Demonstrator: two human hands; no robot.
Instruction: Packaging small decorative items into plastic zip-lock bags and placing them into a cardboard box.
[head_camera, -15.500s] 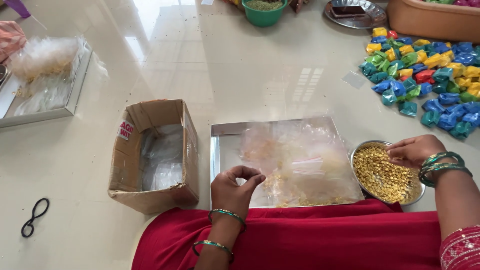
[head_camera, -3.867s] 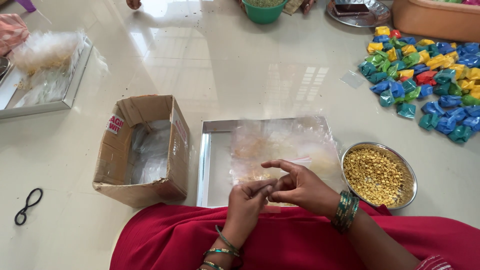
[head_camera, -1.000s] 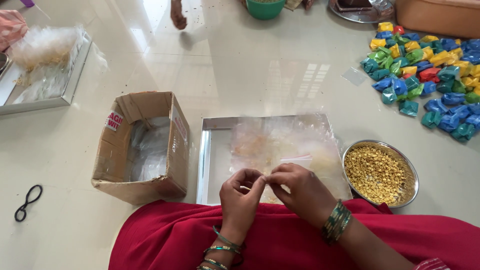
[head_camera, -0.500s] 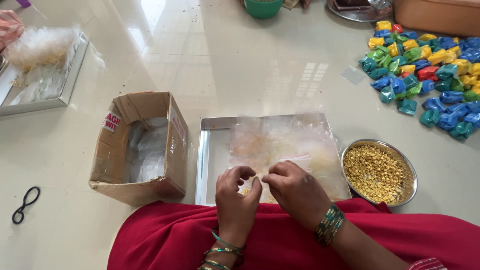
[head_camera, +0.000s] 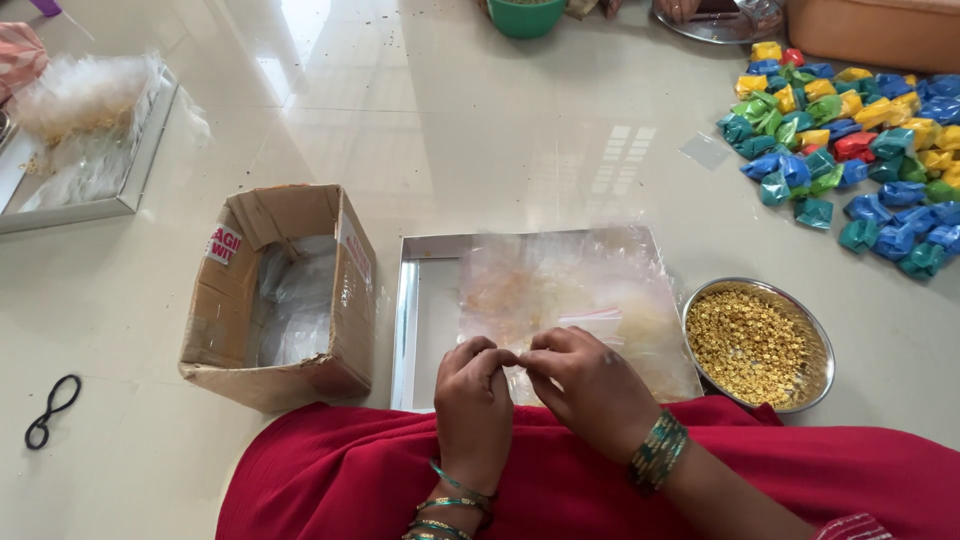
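Clear plastic sheets (head_camera: 575, 300) are lying heaped in a shallow steel tray (head_camera: 420, 320) on the pale tiled floor (head_camera: 480, 140), directly ahead of the seated person's red-draped lap (head_camera: 560, 480). Left of the tray, an open cardboard box (head_camera: 280, 290) is standing with more clear plastic inside. Right of the tray, just beside it, a round steel bowl (head_camera: 757, 343) is holding small yellow grains. Farther right, well apart, a spread of coloured packets (head_camera: 850, 130) is covering the floor. Both hands are meeting at the tray's near edge, equally near the sheets. The left hand (head_camera: 475, 395) and right hand (head_camera: 590, 385) are pinching fingertip to fingertip on a small clear piece of plastic between them; its long axis cannot be told. A black loop (head_camera: 50, 410) is lying far left.
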